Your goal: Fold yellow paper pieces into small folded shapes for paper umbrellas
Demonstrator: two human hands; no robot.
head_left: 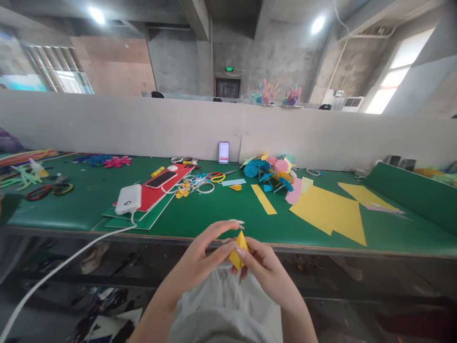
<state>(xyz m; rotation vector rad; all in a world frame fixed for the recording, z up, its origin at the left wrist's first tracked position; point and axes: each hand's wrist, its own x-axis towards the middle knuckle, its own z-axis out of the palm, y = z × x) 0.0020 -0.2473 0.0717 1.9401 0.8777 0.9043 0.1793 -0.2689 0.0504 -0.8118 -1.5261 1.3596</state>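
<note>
Green counter (221,209) is strewn with paper scraps. Folded yellow paper piece (238,251) is pinched shut between left hand (200,259) and right hand (264,269), held steady from both sides for creasing.

Two hands (232,259) are seen, one folded yellow paper (238,250), one power bank (128,199), one phone (161,179), one paper strip (263,199), and one glue stick (157,172).

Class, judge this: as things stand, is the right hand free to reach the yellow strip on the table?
Probably not yet: the right hand and left hand both pinch the folded paper. Nothing blocks the strip.
</note>
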